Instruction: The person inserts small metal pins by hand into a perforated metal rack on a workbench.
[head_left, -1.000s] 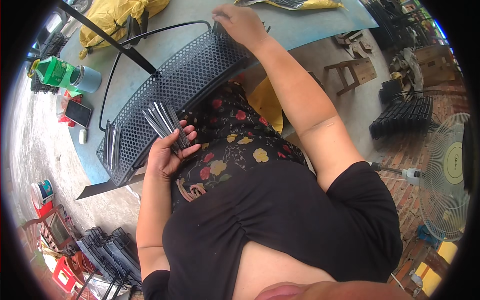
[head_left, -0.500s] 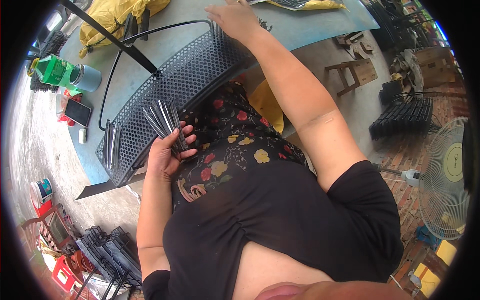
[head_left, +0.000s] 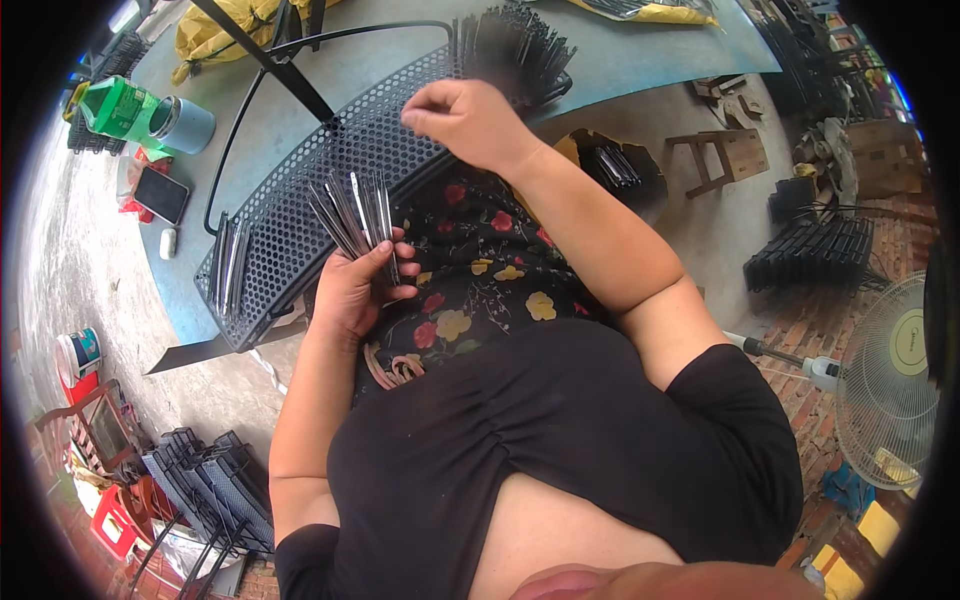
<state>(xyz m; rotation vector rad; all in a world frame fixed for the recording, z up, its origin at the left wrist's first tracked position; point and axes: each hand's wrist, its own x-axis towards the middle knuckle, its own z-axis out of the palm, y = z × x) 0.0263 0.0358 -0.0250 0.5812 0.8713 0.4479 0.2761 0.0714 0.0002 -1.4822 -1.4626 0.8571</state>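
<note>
My left hand [head_left: 362, 285] holds a fanned bundle of thin, shiny dark strips [head_left: 352, 215] upright, low in front of a curved black perforated metal panel [head_left: 285, 200]. Over the panel's right half hovers my right hand [head_left: 468, 122], its thumb and fingertips pressed together; anything between them is too small or hidden to make out. Several similar strips [head_left: 232, 268] lie at the panel's left end. A dense pile of dark strips [head_left: 515, 55] spreads beyond my right hand, at the panel's far right end.
A black frame bar [head_left: 280, 75] rises from the panel on the blue-grey table [head_left: 640, 60]. At the left are a green jug [head_left: 118, 108], a blue-grey can [head_left: 182, 125] and a phone [head_left: 162, 194]. A wooden stool [head_left: 722, 160] and a fan [head_left: 890, 370] stand right.
My right hand has come back from the far strip pile toward me, over the panel, with its fingers drawn together. My left hand still holds its bundle, slightly further right in view.
</note>
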